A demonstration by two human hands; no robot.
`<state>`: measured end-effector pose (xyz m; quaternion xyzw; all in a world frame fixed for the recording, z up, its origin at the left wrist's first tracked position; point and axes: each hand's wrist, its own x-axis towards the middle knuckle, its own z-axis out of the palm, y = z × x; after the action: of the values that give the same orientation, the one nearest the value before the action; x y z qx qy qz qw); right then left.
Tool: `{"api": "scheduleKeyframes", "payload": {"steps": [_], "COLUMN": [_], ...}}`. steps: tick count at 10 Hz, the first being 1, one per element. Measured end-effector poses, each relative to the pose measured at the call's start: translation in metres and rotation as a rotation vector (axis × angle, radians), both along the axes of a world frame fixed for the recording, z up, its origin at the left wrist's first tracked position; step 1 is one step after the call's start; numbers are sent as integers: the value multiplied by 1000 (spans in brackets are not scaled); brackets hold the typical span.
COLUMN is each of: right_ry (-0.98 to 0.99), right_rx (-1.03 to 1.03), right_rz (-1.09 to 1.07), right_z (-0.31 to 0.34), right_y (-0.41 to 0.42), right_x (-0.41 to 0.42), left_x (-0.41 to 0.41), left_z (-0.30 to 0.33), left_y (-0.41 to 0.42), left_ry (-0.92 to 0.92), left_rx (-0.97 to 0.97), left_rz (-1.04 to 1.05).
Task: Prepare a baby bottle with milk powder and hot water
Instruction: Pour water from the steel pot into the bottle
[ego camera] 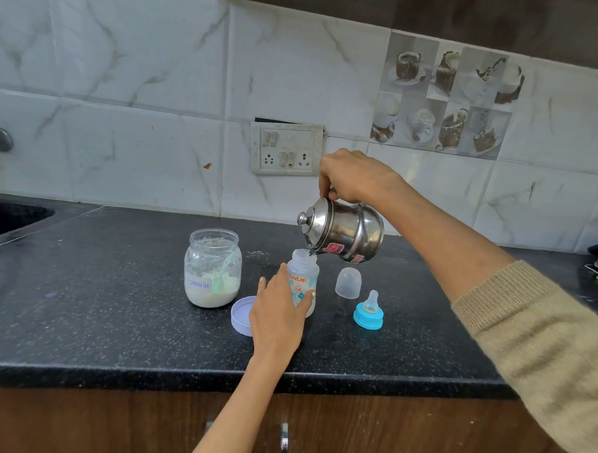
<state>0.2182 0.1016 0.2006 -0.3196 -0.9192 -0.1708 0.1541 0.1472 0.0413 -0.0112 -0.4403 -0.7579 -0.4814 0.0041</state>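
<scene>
Bottle: the baby bottle (304,278) stands upright and uncapped on the black table (115,321), between the formula jar (213,268) and the clear cap (348,282).
Left hand: left hand (276,314) steadies the bottle — fingers wrapped round its lower body.
Right hand: right hand (354,177) grips the steel kettle (342,233) from above, tilted, spout at the bottle's mouth.
Nearby: blue teat ring (368,313) and lilac jar lid (243,314) lie on the table.

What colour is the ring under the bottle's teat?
Bright blue; the ring shows best in the head view.
</scene>
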Motion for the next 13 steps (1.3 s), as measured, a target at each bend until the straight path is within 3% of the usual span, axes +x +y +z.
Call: {"api": "scheduleKeyframes", "payload": {"steps": [13], "right_ry": [-73], "right_rx": [8], "right_rz": [14], "right_z": [5], "right_y": [-10], "right_x": [-1], "left_x": [-2], "left_z": [-4], "left_y": [3], "left_ry": [-13], "left_rx": [23], "left_rz": [-2]}}
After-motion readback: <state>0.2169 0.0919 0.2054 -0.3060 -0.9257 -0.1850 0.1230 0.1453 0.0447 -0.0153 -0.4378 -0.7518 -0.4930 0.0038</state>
